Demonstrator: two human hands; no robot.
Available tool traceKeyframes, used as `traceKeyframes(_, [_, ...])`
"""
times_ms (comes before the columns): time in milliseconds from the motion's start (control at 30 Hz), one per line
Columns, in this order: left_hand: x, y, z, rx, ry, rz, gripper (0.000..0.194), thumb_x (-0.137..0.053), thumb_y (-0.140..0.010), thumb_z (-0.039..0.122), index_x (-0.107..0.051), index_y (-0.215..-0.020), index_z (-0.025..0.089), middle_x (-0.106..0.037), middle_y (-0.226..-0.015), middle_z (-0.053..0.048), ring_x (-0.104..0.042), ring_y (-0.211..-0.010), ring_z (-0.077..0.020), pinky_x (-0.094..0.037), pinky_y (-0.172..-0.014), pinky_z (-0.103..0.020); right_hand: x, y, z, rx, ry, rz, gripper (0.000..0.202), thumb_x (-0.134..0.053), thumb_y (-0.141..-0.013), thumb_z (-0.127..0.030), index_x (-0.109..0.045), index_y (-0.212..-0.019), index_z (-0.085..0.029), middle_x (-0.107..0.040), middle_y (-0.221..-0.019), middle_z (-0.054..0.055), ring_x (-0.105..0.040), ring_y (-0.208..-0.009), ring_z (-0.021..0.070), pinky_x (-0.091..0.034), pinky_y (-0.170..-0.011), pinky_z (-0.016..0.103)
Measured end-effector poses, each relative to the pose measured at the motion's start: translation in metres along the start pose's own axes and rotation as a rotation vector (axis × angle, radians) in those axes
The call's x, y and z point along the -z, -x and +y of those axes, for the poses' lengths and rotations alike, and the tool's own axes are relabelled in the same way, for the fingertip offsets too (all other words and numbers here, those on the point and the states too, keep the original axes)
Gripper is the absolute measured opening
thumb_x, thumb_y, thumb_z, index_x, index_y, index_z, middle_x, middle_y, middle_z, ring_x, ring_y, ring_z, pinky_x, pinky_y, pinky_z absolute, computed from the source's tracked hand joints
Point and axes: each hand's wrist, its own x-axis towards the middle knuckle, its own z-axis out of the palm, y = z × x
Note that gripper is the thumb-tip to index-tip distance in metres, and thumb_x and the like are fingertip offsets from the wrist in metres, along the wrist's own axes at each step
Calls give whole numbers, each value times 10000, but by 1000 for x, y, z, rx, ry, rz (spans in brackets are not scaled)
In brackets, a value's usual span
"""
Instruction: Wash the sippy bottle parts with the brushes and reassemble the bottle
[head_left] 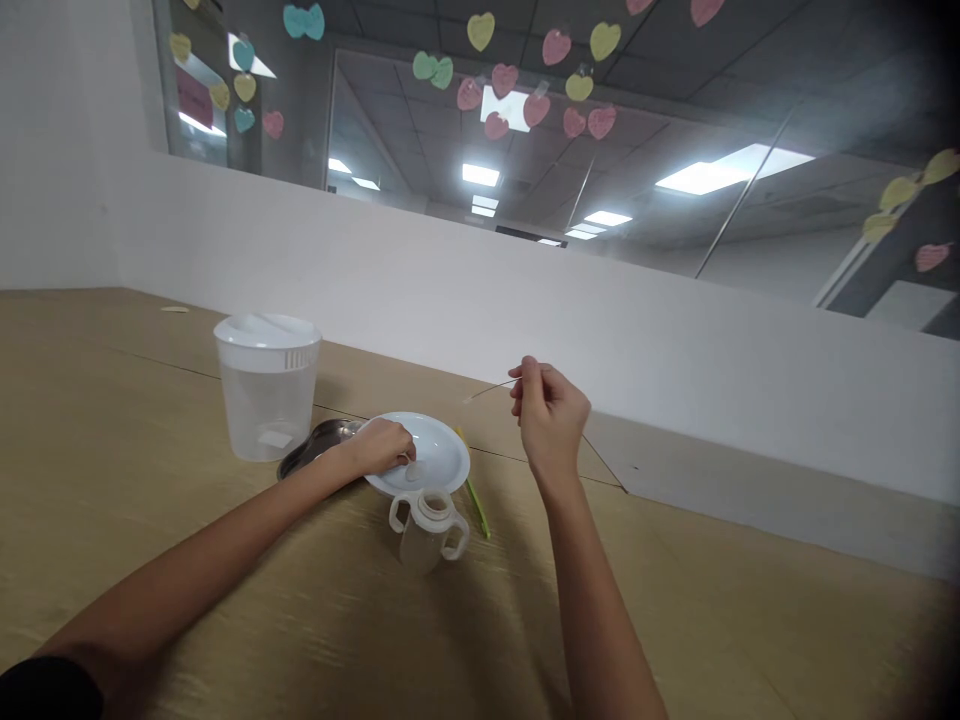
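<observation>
My right hand [551,415] is raised above the table, its fingers pinched on a thin wire-like stick [493,388] with a small pale tip pointing left. Over a white dish [448,455], my left hand [384,445] has its fingertips closed on a small translucent piece [415,469], whose exact kind is unclear. A translucent two-handled cup [425,548] without a lid stands just in front of the dish. Along the dish's right side lies a slim green stick [478,507]. Part of a shiny metal tray [315,440] shows behind my left forearm.
A translucent bucket with a white lid [268,390] stands at the left, beside the metal tray. Behind the table [300,620] rises a white wall [420,270] under a window with heart-shaped notes. A small pale scrap [175,309] lies at the far left.
</observation>
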Motion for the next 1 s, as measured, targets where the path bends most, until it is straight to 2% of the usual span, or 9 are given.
traceKeyframes(167, [-4, 0, -5, -6, 222, -27, 153, -563, -755, 212, -711, -744, 174, -686, -676, -14, -584, -610, -119, -352, -548, -174, -15, -3, 37, -291, -82, -238, 366, -488, -809, -451, -610, -687, -128, -537, -566, -1, -464, -429, 79, -341, -349, 180])
traceKeyframes(267, [-2, -1, -12, 24, 322, 15, 234, -501, -791, 248, -689, -716, 131, -649, -628, -3, -537, -565, -103, -337, -522, -165, -31, 2, 57, -529, -156, -356, 298, -491, -813, -363, -592, -671, -121, -535, -561, 4, -473, -436, 73, -337, -328, 159])
traceKeyframes(333, [2, -1, -17, 51, 366, 59, 273, -474, -805, 275, -678, -729, 112, -634, -625, -5, -519, -561, -105, -334, -523, -170, -41, 8, 69, -622, -173, -412, 270, -464, -828, -300, -582, -669, -116, -543, -551, 10, -493, -437, 75, -370, -342, 162])
traceKeyframes(500, [21, 0, -22, 107, 466, 179, 318, -454, -818, 331, -674, -829, 102, -658, -736, -34, -543, -652, -135, -379, -578, -195, -56, 23, 92, -747, -155, -467, 154, -452, -822, -211, -559, -771, -111, -585, -540, 10, -485, -372, 68, -372, -332, 164])
traceKeyframes(667, [46, 4, -1, 96, 720, 284, 320, -527, -785, 390, -672, -851, 112, -667, -808, -43, -578, -745, -167, -444, -688, -257, -54, 27, 108, -737, -79, -453, 130, -491, -787, -160, -548, -898, -122, -545, -465, -52, -382, -285, 49, -265, -279, 148])
traceKeyframes(733, [57, 7, 14, 86, 769, 306, 321, -549, -778, 389, -675, -876, 110, -673, -837, -52, -587, -780, -179, -452, -722, -275, -51, 23, 103, -700, -60, -453, 120, -504, -782, -160, -564, -877, -119, -513, -440, -67, -343, -270, 40, -232, -274, 147])
traceKeyframes(800, [67, 11, 30, 69, 790, 324, 312, -556, -782, 378, -680, -883, 111, -675, -848, -56, -590, -806, -187, -454, -740, -281, -46, 15, 85, -648, -72, -464, 134, -488, -803, -195, -584, -855, -117, -521, -475, -55, -336, -283, 30, -226, -282, 145])
traceKeyframes(900, [81, 20, 52, 14, 784, 332, 283, -544, -801, 356, -688, -898, 132, -678, -875, -41, -587, -851, -187, -450, -764, -273, -30, 6, 39, -534, -148, -500, 255, -445, -848, -326, -609, -909, -141, -568, -620, -21, -384, -338, 27, -262, -304, 146])
traceKeyframes(1000, [89, 26, 67, -31, 753, 321, 264, -534, -815, 346, -700, -890, 155, -682, -861, -20, -590, -839, -179, -446, -755, -257, -6, 6, -14, -237, -185, -513, 360, -440, -850, -453, -616, -943, -152, -593, -734, 16, -463, -423, 53, -311, -336, 163])
